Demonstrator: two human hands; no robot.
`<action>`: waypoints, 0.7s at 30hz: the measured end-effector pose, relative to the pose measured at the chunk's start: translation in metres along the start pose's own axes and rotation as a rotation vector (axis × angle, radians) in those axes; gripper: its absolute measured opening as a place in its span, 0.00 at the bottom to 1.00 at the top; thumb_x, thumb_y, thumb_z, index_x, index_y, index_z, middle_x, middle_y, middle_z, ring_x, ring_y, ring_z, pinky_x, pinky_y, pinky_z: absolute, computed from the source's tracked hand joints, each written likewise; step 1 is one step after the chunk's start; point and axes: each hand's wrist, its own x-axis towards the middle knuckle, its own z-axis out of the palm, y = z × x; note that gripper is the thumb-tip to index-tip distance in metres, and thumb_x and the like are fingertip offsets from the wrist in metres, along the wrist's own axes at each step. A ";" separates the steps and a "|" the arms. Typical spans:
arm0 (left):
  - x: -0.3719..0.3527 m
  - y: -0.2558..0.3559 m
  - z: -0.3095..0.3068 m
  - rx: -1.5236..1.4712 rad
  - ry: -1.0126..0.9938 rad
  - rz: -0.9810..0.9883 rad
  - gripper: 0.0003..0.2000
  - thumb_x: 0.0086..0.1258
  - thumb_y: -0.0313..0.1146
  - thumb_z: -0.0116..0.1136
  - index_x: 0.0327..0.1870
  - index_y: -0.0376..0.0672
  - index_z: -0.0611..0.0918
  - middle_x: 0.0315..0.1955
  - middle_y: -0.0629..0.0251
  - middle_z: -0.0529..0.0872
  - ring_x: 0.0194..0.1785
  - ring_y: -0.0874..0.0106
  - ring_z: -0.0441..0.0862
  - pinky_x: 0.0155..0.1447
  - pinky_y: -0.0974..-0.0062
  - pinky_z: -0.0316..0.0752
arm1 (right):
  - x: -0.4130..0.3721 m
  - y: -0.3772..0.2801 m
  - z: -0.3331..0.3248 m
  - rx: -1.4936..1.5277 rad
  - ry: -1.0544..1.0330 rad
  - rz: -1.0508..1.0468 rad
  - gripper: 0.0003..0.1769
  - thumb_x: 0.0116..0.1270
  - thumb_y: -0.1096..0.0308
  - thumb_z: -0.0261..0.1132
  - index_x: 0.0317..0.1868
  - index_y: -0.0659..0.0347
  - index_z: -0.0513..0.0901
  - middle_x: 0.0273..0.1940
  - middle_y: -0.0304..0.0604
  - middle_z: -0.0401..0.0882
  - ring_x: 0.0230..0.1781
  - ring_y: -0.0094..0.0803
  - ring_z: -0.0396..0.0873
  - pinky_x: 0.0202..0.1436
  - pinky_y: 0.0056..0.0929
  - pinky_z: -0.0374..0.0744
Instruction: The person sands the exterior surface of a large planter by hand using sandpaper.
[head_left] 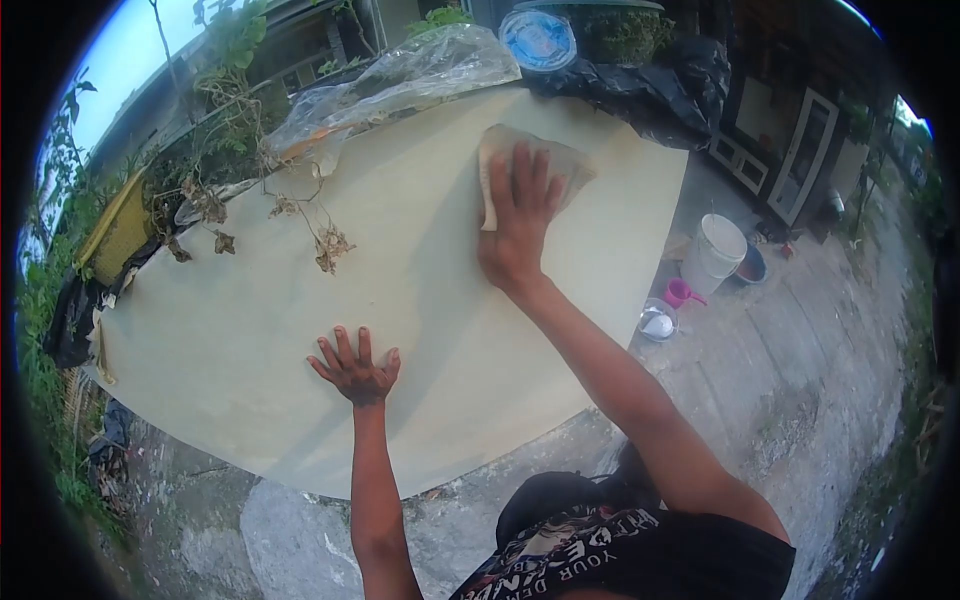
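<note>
A broad pale cream board (400, 210) lies in front of me and fills most of the view. Near its far right part, my right hand (518, 225) presses flat on a thin beige piece that looks like cloth (572, 165), fingers stretched out over it. One edge of the piece curls up beside the wrist. Lower and further left, my left hand (358, 370) rests palm down on the bare board with its fingers spread, holding nothing.
Dried leaves (332, 247) hang over the board's left side. Clear plastic (400, 85) and black plastic (640, 95) line its far edge, beside a blue-lidded tub (538, 40). On the concrete at right stand a white bucket (715, 250), a pink dipper (680, 293) and a small bowl (657, 322).
</note>
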 end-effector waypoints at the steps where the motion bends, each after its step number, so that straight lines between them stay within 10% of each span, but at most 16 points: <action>1: 0.001 0.000 0.001 -0.019 -0.001 0.037 0.31 0.73 0.63 0.44 0.74 0.61 0.68 0.76 0.62 0.63 0.81 0.50 0.52 0.79 0.34 0.41 | -0.021 -0.015 0.003 -0.014 -0.184 -0.229 0.44 0.60 0.72 0.61 0.79 0.48 0.61 0.82 0.46 0.50 0.84 0.48 0.42 0.81 0.60 0.39; 6: 0.004 0.001 -0.003 0.042 -0.010 0.059 0.32 0.76 0.62 0.41 0.76 0.55 0.66 0.76 0.53 0.62 0.81 0.45 0.51 0.79 0.35 0.40 | -0.047 0.031 0.001 0.154 -0.509 -0.734 0.42 0.59 0.70 0.63 0.76 0.39 0.66 0.81 0.36 0.54 0.83 0.39 0.47 0.82 0.54 0.47; 14: 0.011 0.012 -0.009 0.042 -0.048 0.051 0.33 0.76 0.58 0.42 0.77 0.49 0.64 0.77 0.48 0.58 0.82 0.44 0.46 0.80 0.37 0.36 | 0.013 0.173 -0.052 -0.021 0.301 0.164 0.31 0.73 0.68 0.58 0.76 0.43 0.68 0.79 0.44 0.58 0.82 0.47 0.48 0.82 0.53 0.43; 21: 0.047 0.025 -0.008 0.035 -0.032 0.048 0.32 0.76 0.57 0.42 0.75 0.47 0.66 0.77 0.44 0.58 0.82 0.42 0.46 0.79 0.34 0.35 | -0.126 0.232 -0.032 0.225 0.546 0.895 0.33 0.81 0.61 0.45 0.79 0.67 0.49 0.79 0.56 0.51 0.82 0.50 0.47 0.83 0.48 0.44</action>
